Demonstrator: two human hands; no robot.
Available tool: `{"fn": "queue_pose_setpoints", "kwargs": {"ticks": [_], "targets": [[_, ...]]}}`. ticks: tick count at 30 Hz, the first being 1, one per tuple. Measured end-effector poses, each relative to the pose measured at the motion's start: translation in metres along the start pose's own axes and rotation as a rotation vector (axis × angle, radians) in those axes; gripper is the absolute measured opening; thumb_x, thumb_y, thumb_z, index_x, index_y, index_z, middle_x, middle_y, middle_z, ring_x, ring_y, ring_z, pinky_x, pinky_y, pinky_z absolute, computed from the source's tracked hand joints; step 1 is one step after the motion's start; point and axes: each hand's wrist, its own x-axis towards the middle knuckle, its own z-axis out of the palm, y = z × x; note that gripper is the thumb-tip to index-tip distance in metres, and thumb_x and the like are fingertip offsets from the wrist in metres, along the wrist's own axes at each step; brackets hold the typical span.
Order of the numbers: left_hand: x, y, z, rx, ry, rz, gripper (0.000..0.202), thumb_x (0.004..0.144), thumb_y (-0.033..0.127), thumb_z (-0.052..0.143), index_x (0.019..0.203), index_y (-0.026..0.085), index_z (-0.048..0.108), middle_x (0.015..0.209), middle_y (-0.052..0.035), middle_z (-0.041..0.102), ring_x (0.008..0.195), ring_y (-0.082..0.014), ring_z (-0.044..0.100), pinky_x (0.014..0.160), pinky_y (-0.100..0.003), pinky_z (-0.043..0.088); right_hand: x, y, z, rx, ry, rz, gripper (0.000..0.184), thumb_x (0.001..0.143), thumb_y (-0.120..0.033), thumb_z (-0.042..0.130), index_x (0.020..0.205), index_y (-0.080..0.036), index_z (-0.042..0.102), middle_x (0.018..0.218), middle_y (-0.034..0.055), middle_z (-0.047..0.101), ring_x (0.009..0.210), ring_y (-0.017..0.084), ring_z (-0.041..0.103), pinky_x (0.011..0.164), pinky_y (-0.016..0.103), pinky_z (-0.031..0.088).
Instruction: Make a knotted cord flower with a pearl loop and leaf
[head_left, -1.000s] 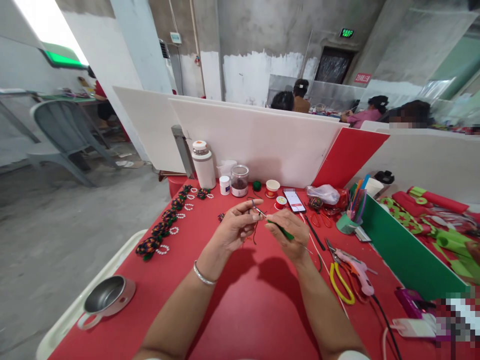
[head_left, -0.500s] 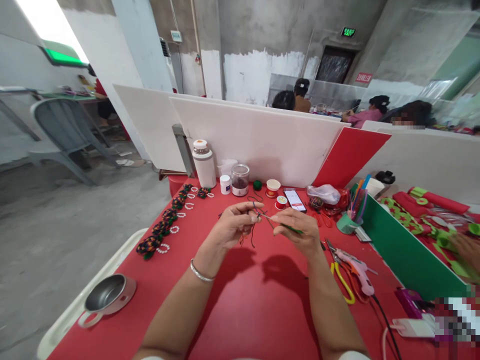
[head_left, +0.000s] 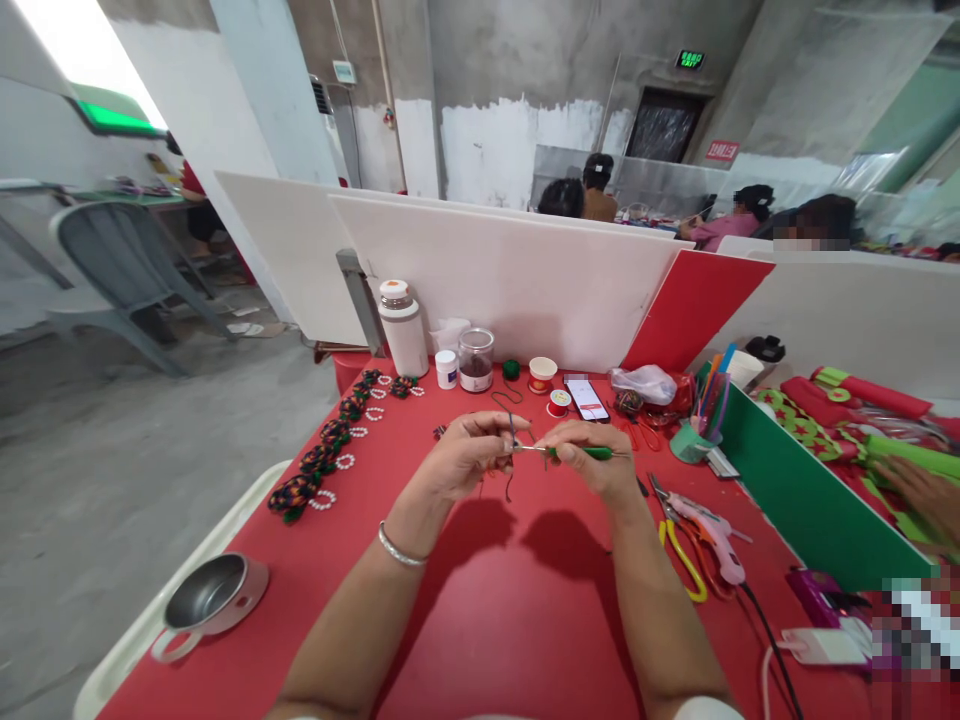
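Above the middle of the red table, my left hand pinches dark yarn and a small piece of work mostly hidden by the fingers. A strand runs up over the raised forefinger, and loose ends dangle below. My right hand is closed around a crochet hook with a green handle. The hook lies nearly level, its metal tip touching the yarn at my left fingertips. Behind the hands stand a green yarn ball and a red thread spool.
Dark multicoloured yarn pieces with white bead loops line the left edge, near a metal cup. A thermos, jar and phone stand behind. Pliers and a pink glue gun lie right, beside a green divider; another person's hand is beyond.
The crochet hook has swung from a slant to nearly level, and more of its green handle shows. My right hand has turned and shifted slightly left. My left hand keeps its pinch.
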Motion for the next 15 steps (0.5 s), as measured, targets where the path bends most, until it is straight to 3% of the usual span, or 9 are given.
{"fn": "queue_pose_setpoints", "kwargs": {"ticks": [3,8,15], "targets": [[-0.002,-0.002,0.007,0.022,0.045,0.058,0.036,0.054,0.016,0.080,0.090,0.015,0.079,0.060,0.0005,0.064,0.042,-0.0074,0.050,0.042,-0.021,0.039,0.001,0.010,0.016,0.042,0.084,-0.047,0.014,0.092,-0.031,0.068,0.101,-0.026,0.077,0.091,0.0039,0.077,0.070,0.015,0.070,0.056,0.026,0.058],[-0.003,-0.002,0.013,0.040,0.096,0.110,0.043,0.056,0.017,0.081,0.099,0.014,0.077,0.061,0.0026,0.062,0.039,-0.0040,0.042,0.037,-0.019,0.027,0.003,0.009,0.020,-0.193,0.092,-0.166,0.018,0.091,-0.032,0.070,0.108,-0.027,0.076,0.106,0.0057,0.078,0.100,0.021,0.073,0.089,0.036,0.059],[-0.008,0.002,0.013,0.024,0.052,0.106,0.049,0.060,0.026,0.087,0.106,0.015,0.075,0.073,-0.0009,0.067,0.042,-0.0024,0.041,0.038,-0.018,0.024,0.002,0.001,0.015,-0.210,0.102,-0.185,0.020,0.095,-0.038,0.063,0.105,-0.025,0.075,0.104,0.0077,0.078,0.098,0.023,0.074,0.088,0.039,0.060]]}}
